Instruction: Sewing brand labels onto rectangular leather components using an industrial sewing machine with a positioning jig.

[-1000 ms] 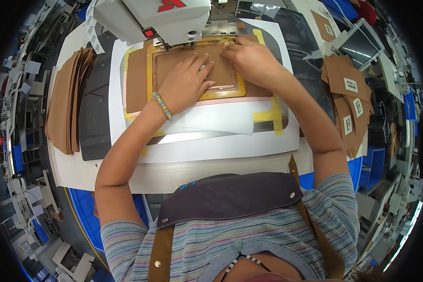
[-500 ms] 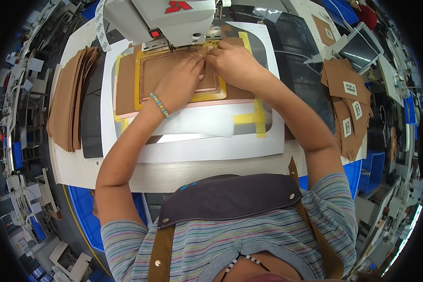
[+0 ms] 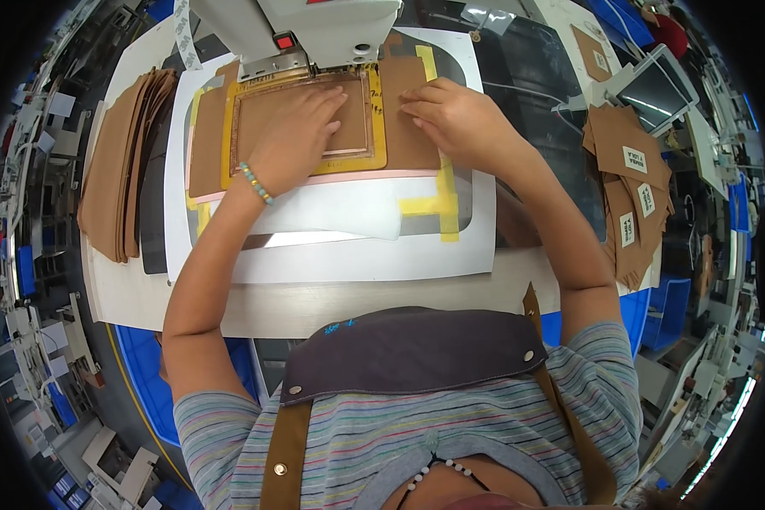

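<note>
A brown leather piece [image 3: 268, 115] lies inside a yellow frame template [image 3: 377, 127] on a white board [image 3: 314, 255] under the head of a white sewing machine [image 3: 314, 30]. My left hand [image 3: 302, 136] lies flat on the brown piece inside the frame, fingers spread, with a beaded bracelet on the wrist. My right hand [image 3: 455, 123] presses its fingertips on the brown material just to the right of the yellow frame. Neither hand grips anything.
A stack of brown leather pieces [image 3: 115, 161] lies at the left of the table. More brown pieces with white labels [image 3: 629, 178] are piled at the right, beside a tablet screen [image 3: 654, 89]. Yellow tape strips [image 3: 438, 200] mark the board. Blue bins stand below the table edge.
The board with the frame has slid to the right under the machine, and both hands have moved with it. My right hand now lies right of the frame instead of on it.
</note>
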`<action>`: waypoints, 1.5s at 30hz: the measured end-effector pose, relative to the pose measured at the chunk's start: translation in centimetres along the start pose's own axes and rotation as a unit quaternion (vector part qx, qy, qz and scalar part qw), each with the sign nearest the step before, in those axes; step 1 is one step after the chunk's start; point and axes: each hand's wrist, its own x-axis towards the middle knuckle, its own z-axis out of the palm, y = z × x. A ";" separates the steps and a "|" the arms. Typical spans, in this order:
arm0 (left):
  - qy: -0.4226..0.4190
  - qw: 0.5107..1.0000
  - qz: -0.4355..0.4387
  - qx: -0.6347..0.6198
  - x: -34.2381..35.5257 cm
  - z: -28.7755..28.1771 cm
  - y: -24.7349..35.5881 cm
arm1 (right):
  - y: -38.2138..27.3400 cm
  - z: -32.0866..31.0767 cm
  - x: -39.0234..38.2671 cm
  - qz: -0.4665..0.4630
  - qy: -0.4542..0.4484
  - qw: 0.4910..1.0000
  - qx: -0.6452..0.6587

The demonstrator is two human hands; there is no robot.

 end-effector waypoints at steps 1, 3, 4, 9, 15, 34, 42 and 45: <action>0.016 1.000 0.003 0.002 -0.5 -0.7 -0.3 | 0.3 -0.2 -0.3 0.005 -0.002 1.000 0.004; 0.029 1.000 0.003 0.001 -1.7 -1.9 -0.5 | 0.1 -0.3 -0.6 0.011 -0.008 1.000 0.013; 0.028 0.999 -0.004 -0.020 -2.2 -2.4 -0.6 | -0.1 -0.3 -0.6 0.004 -0.005 0.999 0.033; 0.010 0.995 -0.015 -0.098 -3.5 -2.9 -0.4 | -2.1 1.5 1.7 -0.052 0.017 0.994 0.091; -0.038 0.990 0.045 -0.127 -3.7 -1.8 0.2 | -3.8 3.3 1.6 -0.128 -0.021 0.991 0.041; -0.088 0.990 0.091 -0.059 -2.7 -1.3 -0.9 | -3.9 3.6 1.8 0.091 -0.001 0.979 0.185; -0.062 0.992 0.106 -0.037 -2.1 -0.7 -1.9 | -3.3 4.2 2.7 0.015 0.043 0.990 0.131; -0.055 0.992 0.104 -0.040 -1.7 -0.6 -2.3 | -3.3 3.4 2.8 0.028 0.043 0.981 0.185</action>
